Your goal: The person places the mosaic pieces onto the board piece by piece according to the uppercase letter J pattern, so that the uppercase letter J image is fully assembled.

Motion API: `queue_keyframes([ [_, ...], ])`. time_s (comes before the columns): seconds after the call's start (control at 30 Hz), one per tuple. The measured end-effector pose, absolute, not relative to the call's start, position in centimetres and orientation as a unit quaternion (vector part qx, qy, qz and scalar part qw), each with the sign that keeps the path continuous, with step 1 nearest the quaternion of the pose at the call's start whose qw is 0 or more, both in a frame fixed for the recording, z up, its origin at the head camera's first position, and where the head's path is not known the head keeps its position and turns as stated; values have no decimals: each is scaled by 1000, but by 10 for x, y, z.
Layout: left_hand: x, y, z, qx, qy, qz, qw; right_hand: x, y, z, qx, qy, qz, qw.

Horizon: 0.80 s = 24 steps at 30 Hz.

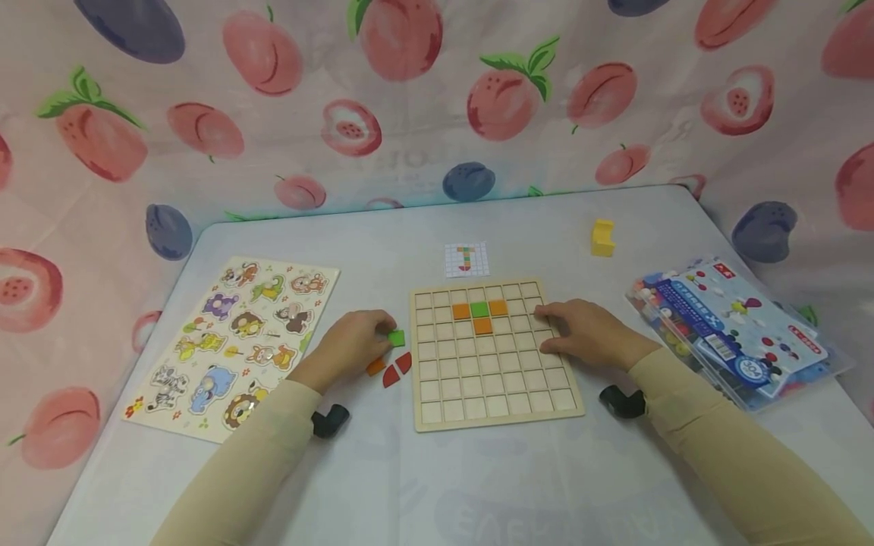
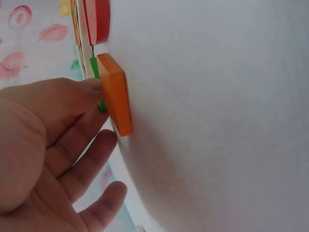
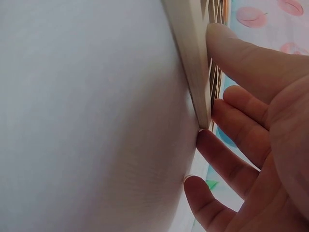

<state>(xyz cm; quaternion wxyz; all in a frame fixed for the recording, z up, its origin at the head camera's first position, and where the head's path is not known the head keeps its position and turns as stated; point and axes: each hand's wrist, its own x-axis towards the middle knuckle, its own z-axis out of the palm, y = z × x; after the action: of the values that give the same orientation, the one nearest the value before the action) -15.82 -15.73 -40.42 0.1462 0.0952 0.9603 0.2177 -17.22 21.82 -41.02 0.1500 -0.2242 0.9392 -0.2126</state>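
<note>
"Green tile [image 1: 397,338]: where is it?"

"At my left fingertips, near the board's left edge. My left hand [image 1: 350,341] pinches it between thumb and finger."

"And the right?"

"My right hand [image 1: 590,332] has its fingers apart, resting on the right edge of the board [image 1: 478,379]. My two hands are well apart, with the board between them."

"What could go wrong?"

"A loose orange tile [image 1: 376,367] lies just beside my left fingers, so a careless lift might drag it along or knock it into the red pieces [image 1: 391,376]."

"On the board?"

"Three orange tiles [image 1: 461,311] and a second green one [image 1: 480,309] sit in its squares. If my right hand pushed too hard, the board could slide and jolt them."

"Further out?"

"Beyond the board is a card [image 1: 467,259], its pattern small enough to misread. My left sleeve [image 1: 262,432] crosses the edge of the animal puzzle [image 1: 270,326]; a swinging forearm might nudge it. Across the desk [image 1: 492,470], the yellow block [image 1: 602,239] and plastic box [image 1: 737,334] seem safely away."
</note>
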Motion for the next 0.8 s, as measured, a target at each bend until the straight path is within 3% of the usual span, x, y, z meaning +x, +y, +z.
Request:
queue_keyframes([
  [0.53,-163,-154,-402,105,958,241,117,-173,218,-410,-220,942,-203,153],
  [0.8,-164,-143,-395,103,957,241,127,-173,217,-408,-225,941,-202,153],
])
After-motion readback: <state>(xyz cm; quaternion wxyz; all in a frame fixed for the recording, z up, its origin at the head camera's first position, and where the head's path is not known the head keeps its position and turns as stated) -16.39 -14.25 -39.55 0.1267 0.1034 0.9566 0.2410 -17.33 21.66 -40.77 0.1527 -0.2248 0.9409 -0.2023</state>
